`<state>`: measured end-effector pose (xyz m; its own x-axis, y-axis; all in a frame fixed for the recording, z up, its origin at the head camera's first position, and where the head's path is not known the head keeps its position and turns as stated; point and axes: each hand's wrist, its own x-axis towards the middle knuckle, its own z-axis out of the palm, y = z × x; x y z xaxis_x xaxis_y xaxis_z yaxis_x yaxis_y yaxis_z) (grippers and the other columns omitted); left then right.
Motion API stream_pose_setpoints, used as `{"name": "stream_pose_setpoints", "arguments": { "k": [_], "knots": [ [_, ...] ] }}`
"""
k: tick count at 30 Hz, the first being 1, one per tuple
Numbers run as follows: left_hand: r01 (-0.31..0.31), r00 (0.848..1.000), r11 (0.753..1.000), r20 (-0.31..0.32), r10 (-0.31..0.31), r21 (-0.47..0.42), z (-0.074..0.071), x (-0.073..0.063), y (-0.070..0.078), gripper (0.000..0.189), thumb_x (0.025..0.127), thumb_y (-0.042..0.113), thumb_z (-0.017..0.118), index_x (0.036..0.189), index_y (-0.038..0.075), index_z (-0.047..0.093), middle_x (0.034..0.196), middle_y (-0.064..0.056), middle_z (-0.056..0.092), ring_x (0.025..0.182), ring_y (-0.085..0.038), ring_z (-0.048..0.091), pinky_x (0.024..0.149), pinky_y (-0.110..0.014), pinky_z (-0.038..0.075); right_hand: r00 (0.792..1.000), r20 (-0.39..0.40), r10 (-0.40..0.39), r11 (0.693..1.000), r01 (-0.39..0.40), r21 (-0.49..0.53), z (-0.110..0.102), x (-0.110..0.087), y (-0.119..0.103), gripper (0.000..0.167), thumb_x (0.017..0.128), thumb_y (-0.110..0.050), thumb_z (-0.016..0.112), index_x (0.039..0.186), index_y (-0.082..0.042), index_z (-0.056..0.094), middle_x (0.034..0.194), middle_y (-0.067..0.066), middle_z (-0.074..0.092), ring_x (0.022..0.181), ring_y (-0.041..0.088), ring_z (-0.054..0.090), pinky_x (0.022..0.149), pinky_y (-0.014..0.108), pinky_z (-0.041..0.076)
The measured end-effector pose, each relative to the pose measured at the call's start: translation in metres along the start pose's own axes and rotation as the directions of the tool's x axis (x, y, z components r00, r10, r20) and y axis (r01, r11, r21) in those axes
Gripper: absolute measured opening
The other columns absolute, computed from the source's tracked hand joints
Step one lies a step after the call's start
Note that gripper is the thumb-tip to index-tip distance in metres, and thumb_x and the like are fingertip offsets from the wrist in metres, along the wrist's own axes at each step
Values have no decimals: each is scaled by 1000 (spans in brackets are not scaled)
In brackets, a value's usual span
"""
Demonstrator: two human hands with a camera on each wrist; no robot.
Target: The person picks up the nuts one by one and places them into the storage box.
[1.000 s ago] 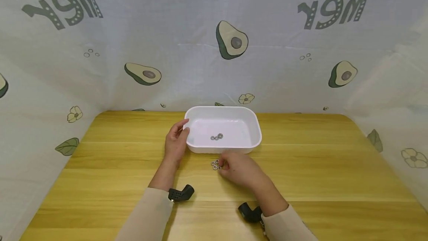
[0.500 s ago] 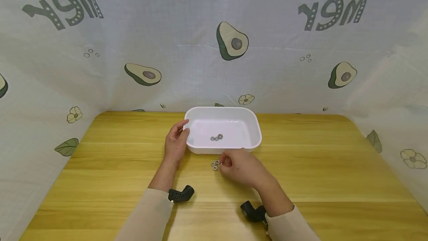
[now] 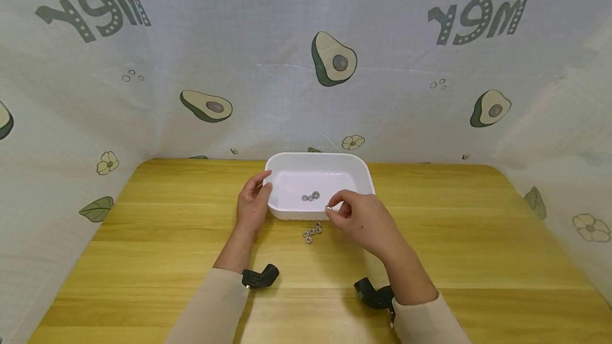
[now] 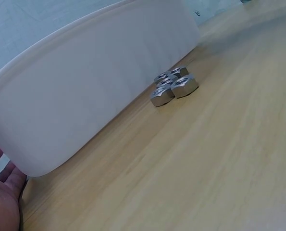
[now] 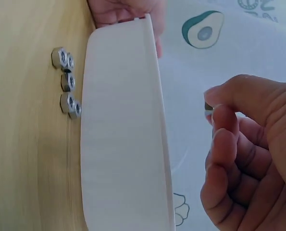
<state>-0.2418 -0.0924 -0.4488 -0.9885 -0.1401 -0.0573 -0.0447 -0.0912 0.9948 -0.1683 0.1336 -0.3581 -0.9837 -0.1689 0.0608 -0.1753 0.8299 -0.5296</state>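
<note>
A white plastic tray (image 3: 320, 210) sits on the wooden table, three metal nuts (image 3: 311, 197) on its floor. At its left end my left hand (image 3: 251, 206) holds the rim, fingertips and thumb at the edge; the left wrist view shows only part of that hand, low at the left. My right hand (image 3: 365, 222) pinches one hex nut (image 5: 208, 107) between thumb and index finger, above the tray's front rim. Several more hex nuts (image 4: 174, 85) lie in a cluster on the table close to the tray's front wall.
Behind the tray and at the sides hangs a white cloth (image 3: 268, 68) printed with avocados and letters. The wooden table (image 3: 167, 259) extends widely to both sides. A black wrist camera (image 3: 260, 276) is strapped to each forearm.
My right hand has lifted one nut from the cluster and risen to the tray's front rim, uncovering the other nuts. My left hand stays at the tray's left end.
</note>
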Motion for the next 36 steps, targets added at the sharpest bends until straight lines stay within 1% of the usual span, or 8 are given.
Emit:
{"name": "stream_pose_setpoints", "arguments": {
  "k": [2, 5, 12, 17, 23, 29, 32, 36],
  "knots": [
    [-1, 1000, 1000, 1, 1, -2, 0, 0, 0, 36, 101, 17, 55, 136, 15, 64, 151, -5, 52, 135, -28, 50, 115, -45, 45, 1000, -14, 3, 1000, -3, -16, -2, 2, 2, 12, 93, -25, 72, 97, -15, 71, 65, -5, 57, 56, 12, 49, 54, 26, 42],
    [-1, 1000, 1000, 1, 1, -1, 0, -1, 0, 36, 101, 17, 56, 136, 15, 64, 151, -5, 52, 136, -28, 50, 116, -45, 45, 1000, -15, 10, 999, -11, -52, -5, 9, 4, 13, 93, -26, 71, 99, -14, 71, 65, -4, 57, 55, 13, 48, 53, 26, 40],
    [-7, 1000, 1000, -5, 7, -1, -1, -1, 1, 35, 101, 16, 56, 135, 14, 64, 150, -5, 53, 136, -29, 51, 115, -45, 45, 1000, 1, 9, 992, -8, -128, -8, 38, 12, 17, 95, -29, 69, 103, -14, 71, 71, -1, 62, 59, 15, 51, 56, 28, 42],
    [-7, 1000, 1000, -3, 7, 7, -1, -2, 1, 35, 101, 16, 56, 136, 13, 64, 150, -6, 53, 137, -29, 50, 116, -46, 44, 1000, 14, 22, 988, -19, -151, -4, 56, 17, 18, 95, -30, 68, 104, -14, 72, 76, 1, 65, 63, 16, 54, 57, 27, 43],
    [-5, 1000, 1000, -1, 5, 11, 0, -1, 1, 35, 101, 17, 56, 136, 14, 64, 150, -6, 52, 137, -29, 50, 117, -46, 44, 999, 32, 44, 984, -38, -177, 6, 72, 24, 18, 95, -29, 67, 105, -14, 72, 79, 2, 68, 68, 18, 57, 60, 28, 45],
    [-17, 1000, 1000, -3, 17, 0, -1, 0, 1, 36, 101, 17, 57, 135, 13, 65, 150, -7, 53, 136, -29, 51, 115, -45, 45, 994, 80, 75, 979, -58, -197, 12, 84, 26, 18, 95, -28, 67, 105, -13, 72, 80, 3, 69, 74, 19, 59, 64, 29, 46],
    [-13, 1000, 1000, 1, 13, -1, -1, 0, 1, 36, 101, 18, 57, 135, 14, 65, 150, -6, 53, 135, -28, 51, 114, -44, 45, 989, 108, 101, 976, -77, -206, 15, 88, 27, 17, 95, -29, 68, 103, -14, 71, 82, 2, 69, 74, 19, 60, 65, 29, 46],
    [-12, 1000, 1000, 4, 12, 1, -1, 0, 0, 35, 101, 17, 57, 135, 14, 65, 149, -5, 54, 135, -28, 51, 115, -44, 45, 985, 126, 121, 970, -90, -224, 18, 92, 28, 17, 95, -29, 68, 103, -14, 71, 82, 2, 69, 74, 19, 60, 65, 29, 46]
  ]
}}
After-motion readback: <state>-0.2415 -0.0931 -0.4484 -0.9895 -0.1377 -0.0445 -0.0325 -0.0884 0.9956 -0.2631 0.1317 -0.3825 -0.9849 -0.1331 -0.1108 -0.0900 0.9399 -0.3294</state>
